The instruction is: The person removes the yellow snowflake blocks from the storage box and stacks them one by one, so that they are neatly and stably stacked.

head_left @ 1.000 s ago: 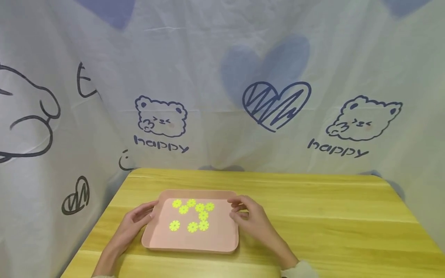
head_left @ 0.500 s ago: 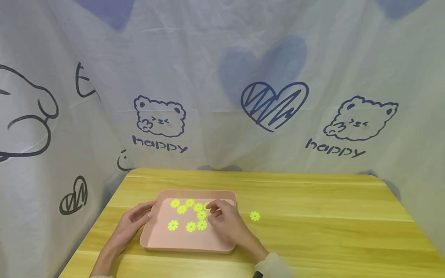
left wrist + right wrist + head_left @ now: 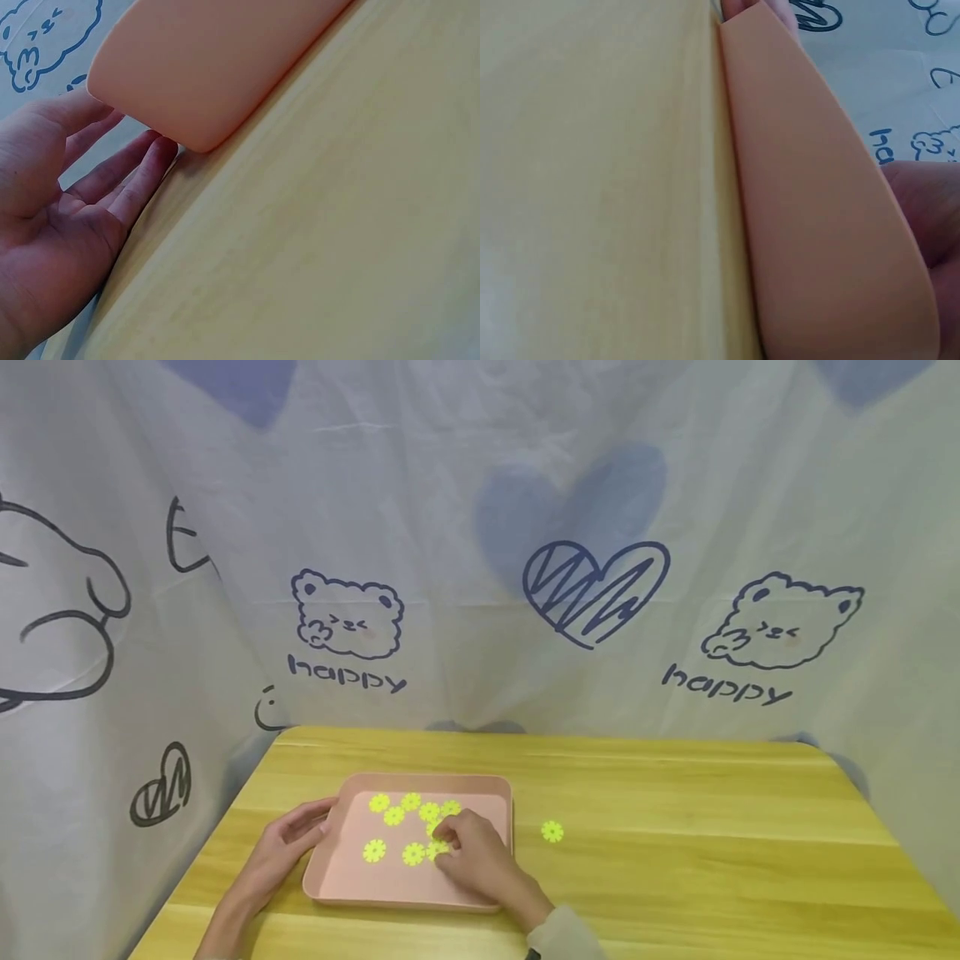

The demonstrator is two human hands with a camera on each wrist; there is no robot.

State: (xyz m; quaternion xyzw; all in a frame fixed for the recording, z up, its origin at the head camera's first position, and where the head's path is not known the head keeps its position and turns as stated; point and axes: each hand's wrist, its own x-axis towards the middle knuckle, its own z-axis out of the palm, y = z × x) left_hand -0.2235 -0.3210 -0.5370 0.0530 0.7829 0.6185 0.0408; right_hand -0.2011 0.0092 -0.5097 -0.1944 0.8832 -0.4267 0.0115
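A shallow pink tray point(image 3: 450, 893) sits on the table, with several bright yellow-green, toothed flower-shaped discs point(image 3: 374, 851) on its floor. My left hand point(image 3: 277, 852) holds the tray's left side, the thumb at the rim and the other fingers against the outer wall. In the left wrist view those fingers point(image 3: 154, 169) touch the tray's lower corner. My right hand point(image 3: 480, 860) is over the right part of the tray, thumb and forefinger bent on either side of one disc. Whether they grip it cannot be told. The right wrist view shows mainly the tray's outer wall point(image 3: 825, 202), with part of my hand behind it.
One more flower-shaped disc point(image 3: 552, 832) lies on the wooden table point(image 3: 712, 860), right of the tray. A pale curtain point(image 3: 465, 610) printed with hearts and bears hangs behind the table and along its left.
My right hand has moved left from the tray's right rim to the discs inside. The disc on the table, earlier unseen near that hand, shows now. My left hand stays at the tray's left side.
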